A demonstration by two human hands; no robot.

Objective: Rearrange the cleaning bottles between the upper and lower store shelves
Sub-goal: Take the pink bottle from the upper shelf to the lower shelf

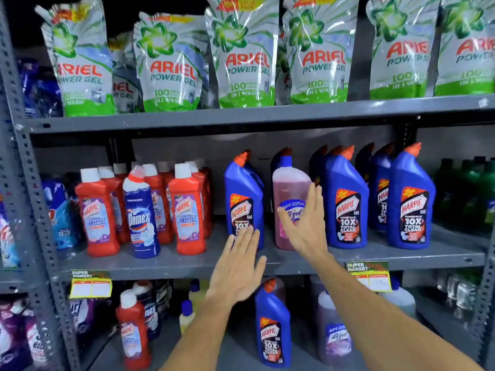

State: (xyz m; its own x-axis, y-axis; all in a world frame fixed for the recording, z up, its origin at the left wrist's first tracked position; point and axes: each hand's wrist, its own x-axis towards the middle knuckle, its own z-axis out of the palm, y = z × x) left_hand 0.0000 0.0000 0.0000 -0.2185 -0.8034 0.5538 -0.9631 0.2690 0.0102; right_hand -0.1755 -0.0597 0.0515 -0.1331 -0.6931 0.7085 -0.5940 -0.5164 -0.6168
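Observation:
A pink Lizol bottle [290, 191] stands on the middle shelf [171, 262] between blue Harpic bottles [244, 194]. My right hand [305, 223] lies flat against the pink bottle's front, fingers spread, not wrapped around it. My left hand [239, 266] is open in front of the shelf edge, its fingertips at the base of the left blue Harpic bottle. On the lower shelf stand another blue Harpic bottle [273, 325], a purple Lizol bottle [334, 333] and a red Harpic bottle [132, 330].
Red Harpic bathroom cleaner bottles [187, 210] and a Domex bottle [140, 210] fill the middle shelf's left. More blue Harpic bottles [409, 199] stand right. Ariel pouches [243, 54] line the top shelf. A grey upright post [26, 183] is at left.

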